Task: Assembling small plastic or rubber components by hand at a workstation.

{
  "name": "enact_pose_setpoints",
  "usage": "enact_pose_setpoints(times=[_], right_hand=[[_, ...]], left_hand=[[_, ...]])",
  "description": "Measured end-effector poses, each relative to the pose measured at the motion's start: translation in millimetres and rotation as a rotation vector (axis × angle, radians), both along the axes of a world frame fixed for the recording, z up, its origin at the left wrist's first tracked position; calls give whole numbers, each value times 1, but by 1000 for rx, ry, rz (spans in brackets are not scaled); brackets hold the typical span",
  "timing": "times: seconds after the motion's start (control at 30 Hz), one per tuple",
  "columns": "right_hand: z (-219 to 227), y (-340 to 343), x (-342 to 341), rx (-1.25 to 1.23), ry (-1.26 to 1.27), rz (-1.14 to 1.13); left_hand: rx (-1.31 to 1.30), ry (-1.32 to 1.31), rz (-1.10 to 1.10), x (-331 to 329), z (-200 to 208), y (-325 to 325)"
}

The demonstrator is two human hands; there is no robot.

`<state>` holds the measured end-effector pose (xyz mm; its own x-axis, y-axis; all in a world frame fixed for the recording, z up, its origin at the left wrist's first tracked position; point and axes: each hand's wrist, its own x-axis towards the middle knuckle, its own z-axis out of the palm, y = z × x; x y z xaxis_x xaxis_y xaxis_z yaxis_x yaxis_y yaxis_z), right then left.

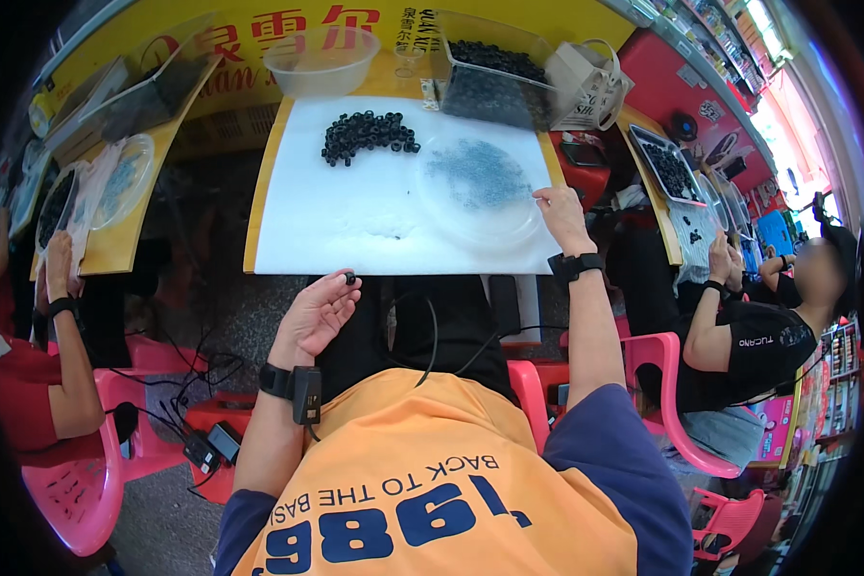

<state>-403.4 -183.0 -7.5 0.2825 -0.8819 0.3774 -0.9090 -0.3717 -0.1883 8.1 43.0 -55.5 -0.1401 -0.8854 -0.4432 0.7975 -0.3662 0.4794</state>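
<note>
My left hand (322, 312) is just off the near edge of the white work board (307, 226), palm turned up. Thumb and fingertips pinch a small black cylindrical part (350, 277). Out at the right, my right hand (564, 216) has its thumb and forefinger pressed together beside a clear round tray (442, 226). What that pinch holds, if anything, is too small to make out. Many tiny blue-grey pieces (480, 173) lie spread in the tray. A pile of black cylindrical parts (365, 136) sits on the board's far left.
Behind the board stand a translucent bowl (321, 62) and a clear bin (499, 96) of black parts, with a cloth bag (590, 86) to their right. People work at tables on both sides. Pink chairs (677, 403) and cables are close by.
</note>
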Motion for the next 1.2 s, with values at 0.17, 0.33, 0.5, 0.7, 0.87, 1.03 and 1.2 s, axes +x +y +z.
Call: enact_pose_setpoints(times=[0.17,0.33,0.5,0.7,0.87,1.03,1.2], right_hand=[[9,8,4,137,-51,37],[21,12,8,155,-101,-19],[23,14,19,142,127,-49],[25,16,36,139,173,-64],[28,31,60,114,-115,-15],[55,107,158,577,-941,345],[44,157,229,748,-994,482]], left_hand=[[3,8,16,1,0,1],[-4,7,5,0,0,0],[-2,21,-1,0,1,-1],[-43,21,7,1,1,2],[-147,82,48,0,10,5],[-218,95,43,-3,16,5],[-207,130,37,-1,16,6]])
